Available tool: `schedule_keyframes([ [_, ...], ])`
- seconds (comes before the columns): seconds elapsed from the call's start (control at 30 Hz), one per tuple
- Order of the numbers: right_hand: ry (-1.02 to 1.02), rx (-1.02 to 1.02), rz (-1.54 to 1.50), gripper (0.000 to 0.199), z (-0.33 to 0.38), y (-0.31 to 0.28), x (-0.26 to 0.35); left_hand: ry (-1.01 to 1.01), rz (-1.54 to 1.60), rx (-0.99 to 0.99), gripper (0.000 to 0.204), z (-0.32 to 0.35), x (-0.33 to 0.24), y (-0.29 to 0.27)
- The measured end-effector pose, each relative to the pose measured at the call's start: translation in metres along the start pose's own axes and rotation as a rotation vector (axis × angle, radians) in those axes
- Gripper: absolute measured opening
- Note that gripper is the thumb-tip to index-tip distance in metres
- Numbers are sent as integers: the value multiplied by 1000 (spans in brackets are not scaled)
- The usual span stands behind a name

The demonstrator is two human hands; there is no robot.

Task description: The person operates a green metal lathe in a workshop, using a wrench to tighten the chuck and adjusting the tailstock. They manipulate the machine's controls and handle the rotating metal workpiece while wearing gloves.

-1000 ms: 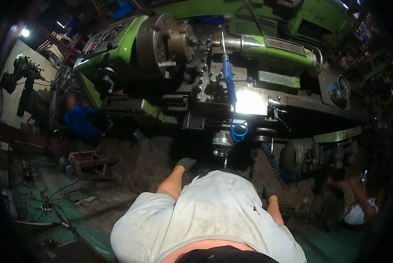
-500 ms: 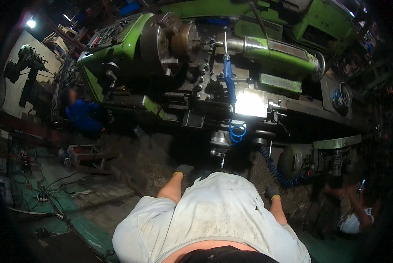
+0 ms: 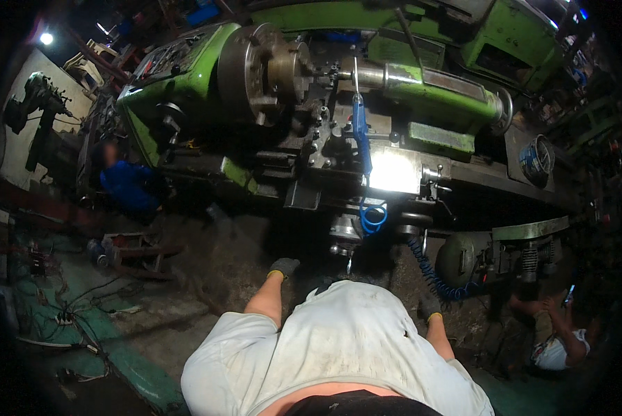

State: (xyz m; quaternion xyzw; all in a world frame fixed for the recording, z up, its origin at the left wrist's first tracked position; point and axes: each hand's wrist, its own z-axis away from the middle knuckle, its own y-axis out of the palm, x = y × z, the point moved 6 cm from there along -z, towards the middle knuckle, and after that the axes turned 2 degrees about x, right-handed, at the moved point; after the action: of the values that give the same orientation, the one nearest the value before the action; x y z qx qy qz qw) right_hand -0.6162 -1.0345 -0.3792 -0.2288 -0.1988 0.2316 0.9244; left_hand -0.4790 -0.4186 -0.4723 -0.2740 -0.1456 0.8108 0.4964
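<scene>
Likely standby: grey-gloved left hand (image 3: 284, 265) at 10 o'clock, grey-gloved right hand (image 3: 429, 304) at 2, can't tell finger spread; long green metal lathe (image 3: 323, 147) calls for 12-o'clock reach.

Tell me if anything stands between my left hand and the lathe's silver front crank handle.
Nothing visible does: between your gloved left hand and the silver crank handle there is only a dark gap, though it is too dim to rule out something small.

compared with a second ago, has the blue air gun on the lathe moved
No. Against the green tailstock, the blue air gun shows no clear shift either way; the two keep about the same spacing.
</scene>
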Motion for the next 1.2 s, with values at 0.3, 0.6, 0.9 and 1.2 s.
schedule_keyframes([
  [0.3,-295,-185,-6,47,-12,-9,-44,-223,240,-430,47,-13,40,-139],
  [0.6,-211,-251,-2,37,-38,18,-76,-141,2036,-560,34,-78,41,-229],
  [0.9,-276,-335,93,41,-8,46,-62,7,1653,-578,25,-185,121,-250],
  [1.2,5,-213,167,49,41,45,-59,-97,1396,-657,26,-170,121,-272],
])
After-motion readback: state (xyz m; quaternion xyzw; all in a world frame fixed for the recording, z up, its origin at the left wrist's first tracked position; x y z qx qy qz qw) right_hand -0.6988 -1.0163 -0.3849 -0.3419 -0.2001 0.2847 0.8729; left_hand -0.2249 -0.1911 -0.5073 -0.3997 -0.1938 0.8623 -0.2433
